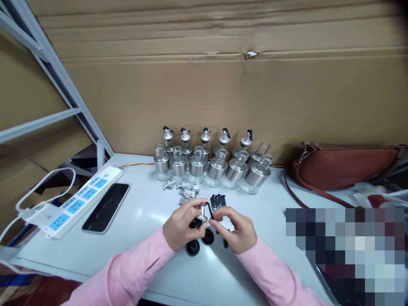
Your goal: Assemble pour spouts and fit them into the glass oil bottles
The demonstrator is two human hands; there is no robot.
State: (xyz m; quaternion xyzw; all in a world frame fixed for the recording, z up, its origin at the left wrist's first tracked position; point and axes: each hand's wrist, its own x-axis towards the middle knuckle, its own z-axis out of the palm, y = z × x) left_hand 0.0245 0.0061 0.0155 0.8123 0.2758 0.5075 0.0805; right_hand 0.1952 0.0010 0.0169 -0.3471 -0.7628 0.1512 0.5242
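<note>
"What are the hands doing?"

"The left hand (183, 224) grasps a silver pourer top (203, 212) between thumb and fingers, and the right hand (239, 229) pinches a bent black lever (209, 210). Make their meeting point the clock's centre, twelve towards the cardboard wall (191, 93)."

"Are the two pieces joined?"

"Can't tell. The lever's upper end is right at the top of the pourer, but fingers hide part of it."

"What's close around them?"

"Loose silver pieces (188, 191) lie in a heap at eleven o'clock, a row of black levers (218, 200) at one. Two round black pieces (193, 247) sit at six and seven, partly under the left hand."

"And at twelve?"

"Six open glass bottles (216, 173) with metal bands, standing upright in a front row. Behind them are five more wearing silver-and-black tops (205, 136), plus an open one at the right end."

"Further out?"

"A phone (106, 208) lies at nine, with a power strip (83, 201) just beyond it. A brown bag (347, 168) rests between two and three."
</note>
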